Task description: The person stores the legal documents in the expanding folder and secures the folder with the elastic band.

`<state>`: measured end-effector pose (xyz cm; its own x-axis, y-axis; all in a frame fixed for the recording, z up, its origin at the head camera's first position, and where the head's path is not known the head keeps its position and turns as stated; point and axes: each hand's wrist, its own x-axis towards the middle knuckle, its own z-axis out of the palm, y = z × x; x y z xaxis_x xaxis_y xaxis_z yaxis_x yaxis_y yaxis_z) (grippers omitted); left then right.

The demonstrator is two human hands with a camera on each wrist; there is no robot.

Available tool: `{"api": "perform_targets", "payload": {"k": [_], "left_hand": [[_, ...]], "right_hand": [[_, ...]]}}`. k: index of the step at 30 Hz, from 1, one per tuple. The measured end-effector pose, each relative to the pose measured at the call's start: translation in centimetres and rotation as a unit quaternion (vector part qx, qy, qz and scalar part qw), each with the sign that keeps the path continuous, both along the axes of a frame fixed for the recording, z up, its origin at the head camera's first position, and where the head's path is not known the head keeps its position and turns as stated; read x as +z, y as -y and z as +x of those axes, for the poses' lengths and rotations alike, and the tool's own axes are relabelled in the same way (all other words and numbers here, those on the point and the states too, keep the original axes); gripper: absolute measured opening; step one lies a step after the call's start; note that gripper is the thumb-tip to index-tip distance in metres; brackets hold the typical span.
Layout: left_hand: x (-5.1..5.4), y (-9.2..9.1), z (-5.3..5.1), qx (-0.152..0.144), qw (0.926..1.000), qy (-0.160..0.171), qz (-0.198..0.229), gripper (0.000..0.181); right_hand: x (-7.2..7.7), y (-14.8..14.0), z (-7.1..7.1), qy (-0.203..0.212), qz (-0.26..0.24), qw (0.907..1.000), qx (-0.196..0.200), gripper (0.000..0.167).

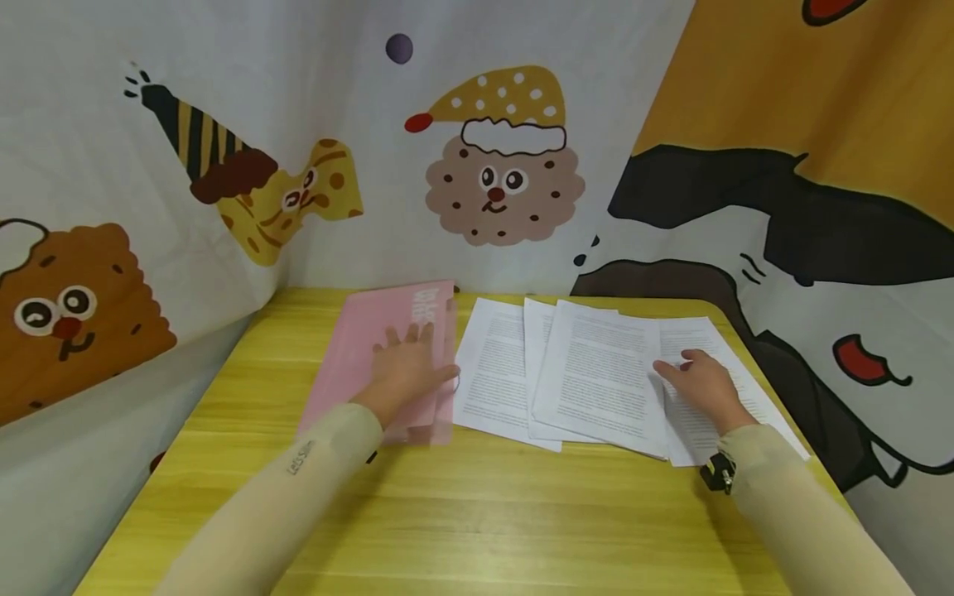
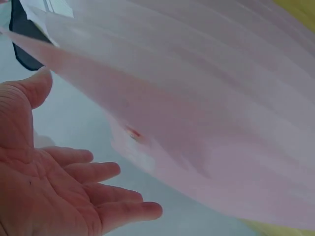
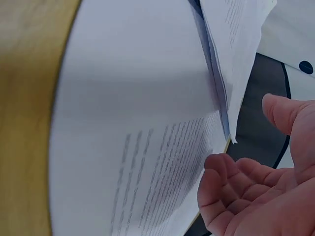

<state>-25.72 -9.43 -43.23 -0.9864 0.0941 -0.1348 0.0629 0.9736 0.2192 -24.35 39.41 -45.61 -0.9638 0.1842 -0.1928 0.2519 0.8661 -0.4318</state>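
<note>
A pink translucent folder [image 1: 373,319] with pale lettering lies at the left of the table. My left hand [image 1: 406,368] is over it with fingers spread; in the left wrist view the hand [image 2: 64,182] has straight fingers and holds nothing, beside the pink sheet [image 2: 197,123]. To the right, printed papers [image 1: 596,372] lie fanned and overlapping. My right hand [image 1: 704,385] hovers at the rightmost sheet [image 1: 689,439], fingers loosely bent. In the right wrist view, nothing sits between thumb and fingers of that hand [image 3: 261,191]; the printed sheet [image 3: 128,98] is beside it.
The yellow wood-grain table [image 1: 484,513] carries the folder and papers. Behind it hangs a white cloth [image 1: 358,99] printed with cartoon snacks, and the cloth also drapes along both sides. A dark wrist device [image 1: 719,473] is strapped at the right cuff.
</note>
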Motion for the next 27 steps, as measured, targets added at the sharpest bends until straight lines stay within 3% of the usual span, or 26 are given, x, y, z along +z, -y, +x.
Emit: {"api": "perform_targets", "payload": {"k": [8,16,22,27], "left_hand": [[0.1,-1.9,-0.5,0.02,0.9992,0.033,-0.013,0.106],[0.2,-2.2,-0.5,0.028,0.9986,0.04,-0.022,0.101],[0.1,-2.2,-0.8,0.032,0.9978,0.057,0.002,0.086],[1.0,-1.5,-0.8,0.016,0.9966,0.059,0.055,0.092]], "right_hand": [[0.5,1.5,-0.6,0.061,0.02,0.9979,-0.011,0.121],[0.1,2.6,-1.3,0.058,0.037,0.9974,-0.02,0.125],[0.0,3.6,-1.4,0.074,0.046,0.9956,-0.033,0.128],[0.3,4.4,-1.4,0.08,0.061,0.9943,-0.036,0.128]]}}
